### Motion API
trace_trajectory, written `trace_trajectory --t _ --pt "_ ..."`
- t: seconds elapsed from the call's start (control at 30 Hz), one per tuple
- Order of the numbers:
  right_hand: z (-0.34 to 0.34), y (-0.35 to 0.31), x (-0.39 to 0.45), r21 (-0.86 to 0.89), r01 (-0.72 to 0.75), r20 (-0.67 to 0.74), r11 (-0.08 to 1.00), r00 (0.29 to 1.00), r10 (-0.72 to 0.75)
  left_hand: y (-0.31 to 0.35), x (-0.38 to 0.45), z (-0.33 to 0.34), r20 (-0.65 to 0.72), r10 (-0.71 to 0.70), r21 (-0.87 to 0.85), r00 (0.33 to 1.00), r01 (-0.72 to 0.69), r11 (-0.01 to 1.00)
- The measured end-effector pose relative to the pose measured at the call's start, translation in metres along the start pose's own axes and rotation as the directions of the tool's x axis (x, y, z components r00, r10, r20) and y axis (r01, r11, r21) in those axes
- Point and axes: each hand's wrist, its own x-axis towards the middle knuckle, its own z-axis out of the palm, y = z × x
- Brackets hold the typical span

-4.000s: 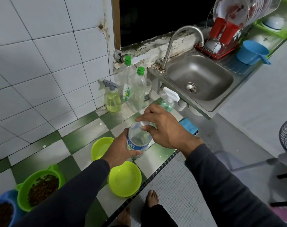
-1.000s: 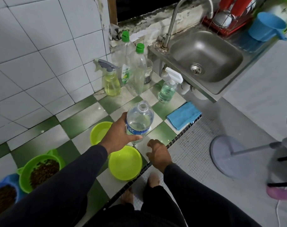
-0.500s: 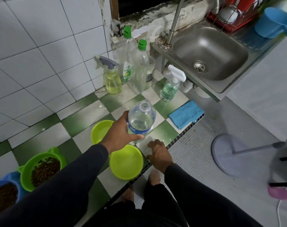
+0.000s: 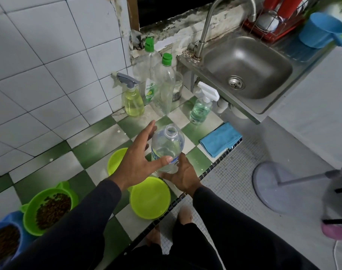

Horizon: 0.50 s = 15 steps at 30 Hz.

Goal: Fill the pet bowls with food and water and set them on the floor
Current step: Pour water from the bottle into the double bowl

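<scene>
Above the two empty bowls (image 4: 149,197), my right hand (image 4: 182,176) grips the upright, uncapped bottle (image 4: 167,151) at its base; left hand (image 4: 136,162) fingers spread, thumb touching.

Green-and-white checkered tile counter (image 4: 100,145) carries 2 lime plastic bowls (image 4: 149,197), green eared bowl of brown kibble (image 4: 49,209), blue kibble bowl (image 4: 4,242), folded blue cloth (image 4: 220,138), 2 spray bottles (image 4: 133,102), 2 green-capped clear bottles (image 4: 164,88).

uncapped water bottle (image 4: 167,148), right hand (image 4: 181,175) gripping base
</scene>
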Motion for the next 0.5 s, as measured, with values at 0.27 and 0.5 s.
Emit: trace_trajectory --t 0.27,0.5 --pt "0.0 -0.012 0.006 0.125 0.124 0.063 0.984 0.989 -0.133 0.026 0.013 -0.002 -0.023 0.117 -0.038 0.993 -0.118 0.992" --pt "0.007 -0.003 0.004 0.264 0.053 -0.028 0.963 0.999 -0.047 0.028 0.017 -0.006 -0.001 0.103 -0.105 0.995 -0.103 0.989"
